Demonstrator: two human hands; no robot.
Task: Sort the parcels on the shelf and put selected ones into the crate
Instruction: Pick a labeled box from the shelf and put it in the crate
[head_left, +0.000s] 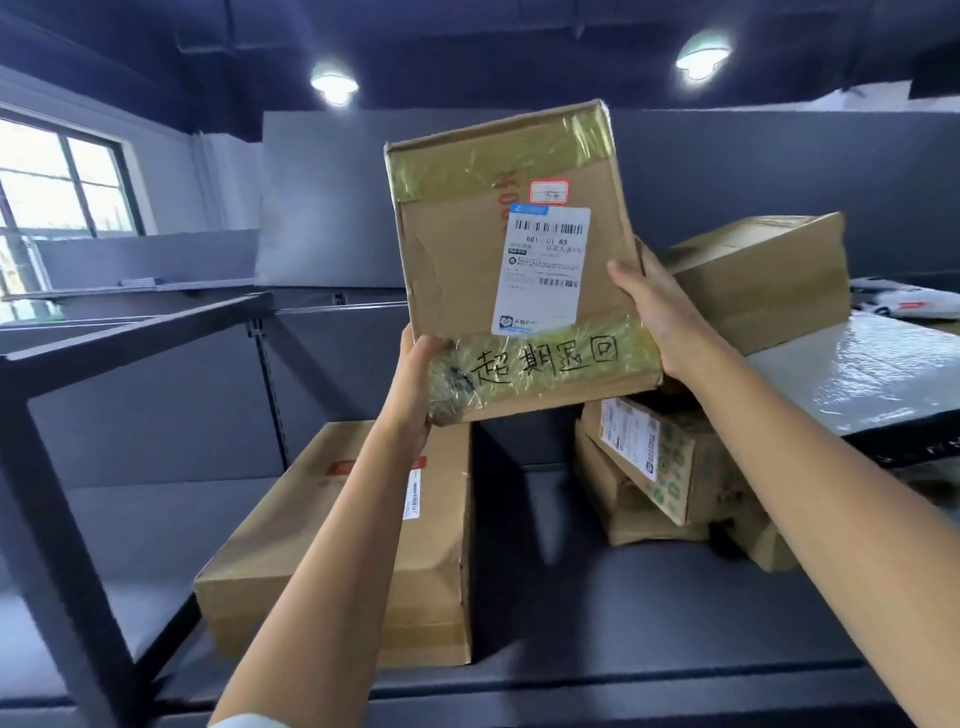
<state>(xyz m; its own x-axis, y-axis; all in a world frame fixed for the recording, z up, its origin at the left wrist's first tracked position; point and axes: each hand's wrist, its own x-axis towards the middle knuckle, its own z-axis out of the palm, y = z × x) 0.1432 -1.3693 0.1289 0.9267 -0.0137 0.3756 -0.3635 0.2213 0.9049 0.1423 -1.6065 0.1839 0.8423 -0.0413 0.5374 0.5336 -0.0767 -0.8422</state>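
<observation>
While lamps (334, 83) glow, parcels (363, 545) rest on shelving (623, 597).

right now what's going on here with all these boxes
A person is holding a taped box up above the shelf, with its label facing them. The left grip clasps the bottom left corner, and the right grip wraps the right edge. A long box and a heap of boxes lie on the shelf below. Another box sits on the upper level at right. No crate is in view.
</observation>
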